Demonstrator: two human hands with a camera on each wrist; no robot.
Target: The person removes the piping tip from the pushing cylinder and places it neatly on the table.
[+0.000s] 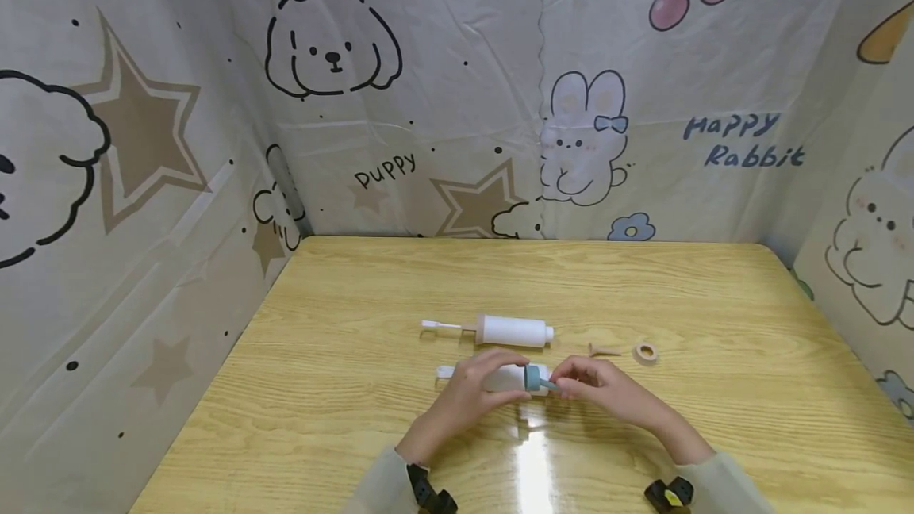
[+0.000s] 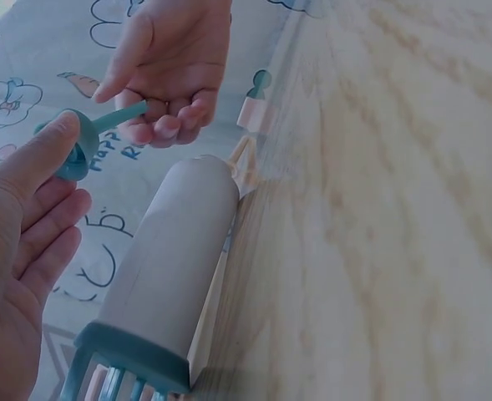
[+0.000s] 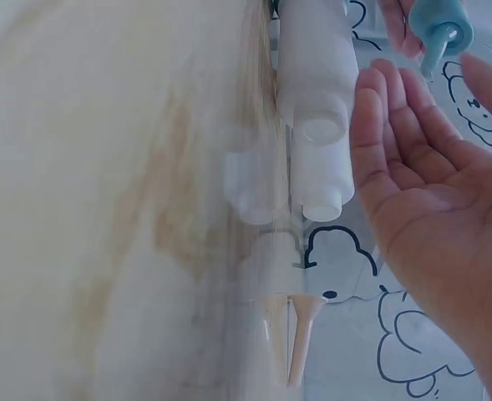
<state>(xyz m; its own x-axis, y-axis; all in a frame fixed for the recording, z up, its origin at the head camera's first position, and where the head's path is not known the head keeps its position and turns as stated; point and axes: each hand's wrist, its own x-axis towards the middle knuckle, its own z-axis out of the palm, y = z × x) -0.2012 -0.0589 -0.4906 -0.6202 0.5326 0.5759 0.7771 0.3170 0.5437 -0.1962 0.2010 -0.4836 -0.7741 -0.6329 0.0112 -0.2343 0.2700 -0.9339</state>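
My left hand (image 1: 477, 385) pinches a teal cap (image 1: 532, 377) with a thin spout, the thumb lying on it in the left wrist view. My right hand (image 1: 607, 389) is close by, its thumb and loosely bent fingers apart around the spout's tip. In the right wrist view its palm holds nothing. Beneath the hands a white bottle (image 2: 169, 251) lies on its side, with a teal pronged collar (image 2: 137, 355) at one end. Farther back lies a second white bottle (image 1: 514, 331) with a pinkish collar and a thin stem.
A pinkish cone-shaped nozzle (image 1: 605, 350) and a pinkish ring (image 1: 646, 353) lie on the wooden table (image 1: 343, 403), to the right of the bottles. A patterned cloth (image 1: 428, 86) hangs behind the table and along both sides.
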